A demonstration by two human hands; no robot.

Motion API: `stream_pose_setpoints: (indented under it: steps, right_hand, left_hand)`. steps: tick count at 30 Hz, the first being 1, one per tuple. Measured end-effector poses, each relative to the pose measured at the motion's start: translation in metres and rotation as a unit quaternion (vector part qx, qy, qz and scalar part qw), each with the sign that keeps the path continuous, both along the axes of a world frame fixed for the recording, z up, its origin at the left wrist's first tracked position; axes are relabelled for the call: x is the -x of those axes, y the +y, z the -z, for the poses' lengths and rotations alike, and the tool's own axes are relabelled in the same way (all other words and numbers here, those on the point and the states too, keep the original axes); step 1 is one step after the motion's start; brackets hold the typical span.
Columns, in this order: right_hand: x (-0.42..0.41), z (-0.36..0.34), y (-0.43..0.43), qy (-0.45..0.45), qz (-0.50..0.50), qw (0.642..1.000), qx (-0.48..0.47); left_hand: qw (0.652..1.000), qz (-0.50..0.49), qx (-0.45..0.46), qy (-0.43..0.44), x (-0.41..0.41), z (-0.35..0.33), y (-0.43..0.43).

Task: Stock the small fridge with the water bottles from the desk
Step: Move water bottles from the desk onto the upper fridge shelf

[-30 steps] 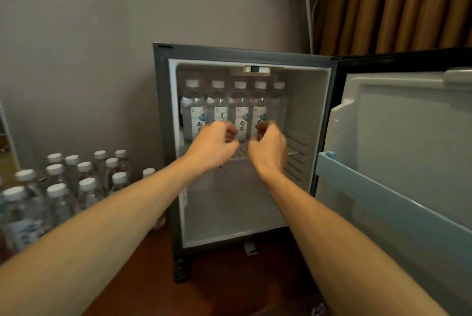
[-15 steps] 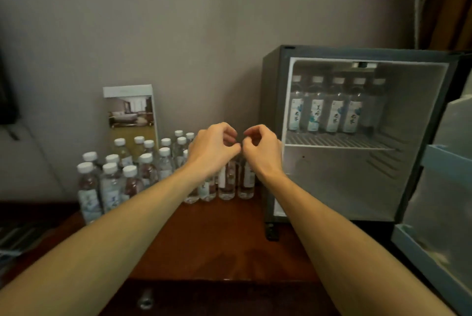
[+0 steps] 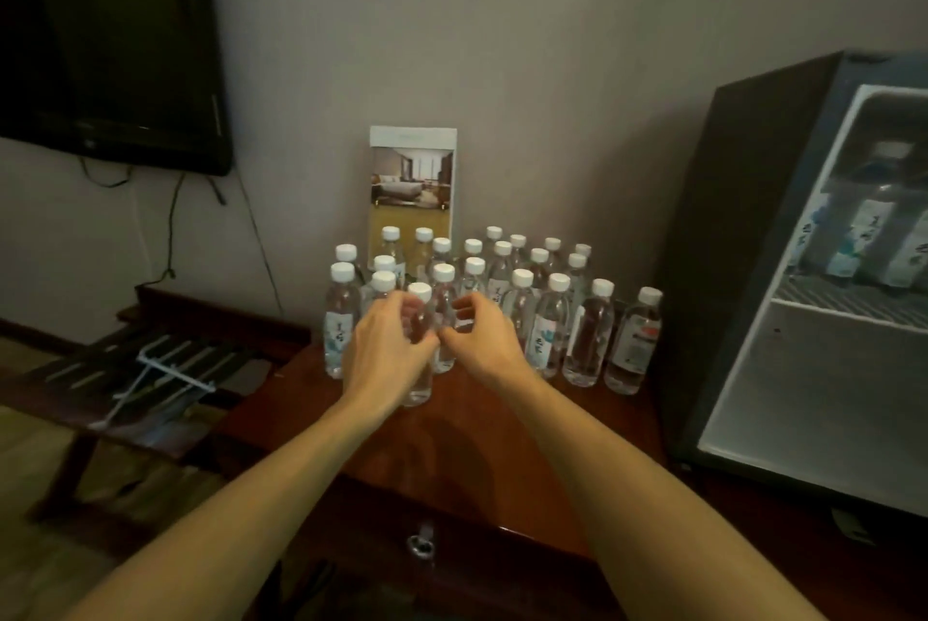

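Observation:
Several clear water bottles (image 3: 550, 319) with white caps stand grouped on the wooden desk (image 3: 502, 449) against the wall. My left hand (image 3: 386, 349) is wrapped around the front bottle (image 3: 421, 314), which stands on the desk. My right hand (image 3: 482, 339) is just right of it, fingers curled and apart, beside the bottle behind (image 3: 444, 299); I cannot tell if it touches. The small fridge (image 3: 728, 269) stands open at the right, with several bottles (image 3: 874, 229) on its upper wire shelf and the lower compartment bare.
A brochure (image 3: 413, 183) leans on the wall behind the bottles. A dark TV (image 3: 110, 43) hangs at upper left with cables below. A low luggage rack (image 3: 150, 369) sits left of the desk. A key (image 3: 419, 542) hangs in the desk drawer.
My view swung left from the fridge to the bottles on the desk. Both hands moved away from the fridge shelf and down to the front bottles; my left hand closed on one.

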State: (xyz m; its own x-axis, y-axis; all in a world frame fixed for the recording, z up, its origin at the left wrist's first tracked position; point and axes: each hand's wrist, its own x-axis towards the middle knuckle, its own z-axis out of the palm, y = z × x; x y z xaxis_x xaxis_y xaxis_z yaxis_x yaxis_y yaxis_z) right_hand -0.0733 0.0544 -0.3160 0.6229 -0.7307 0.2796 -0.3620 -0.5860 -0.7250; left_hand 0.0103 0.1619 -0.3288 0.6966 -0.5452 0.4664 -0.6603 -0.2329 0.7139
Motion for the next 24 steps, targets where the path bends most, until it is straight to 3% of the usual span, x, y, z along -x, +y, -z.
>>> stream_pose_setpoints:
  steps: [8,14,20,24]
  right_hand:
    - [-0.039,0.033,-0.009,0.041,-0.005,0.998,-0.039]
    - [-0.058,0.041,-0.014,0.060,0.033,0.998,-0.017]
    - [-0.039,0.031,-0.014,0.065,0.056,0.996,-0.002]
    - [0.008,0.012,-0.018,0.036,0.065,0.997,0.028]
  left_hand:
    - [0.993,-0.031,-0.100,0.056,-0.031,0.049,-0.003]
    - [0.991,-0.040,-0.106,0.077,-0.040,0.064,-0.013]
    - [0.996,-0.022,-0.070,0.047,-0.032,0.065,-0.018]
    - [0.998,-0.003,-0.066,-0.025,-0.006,0.052,-0.027]
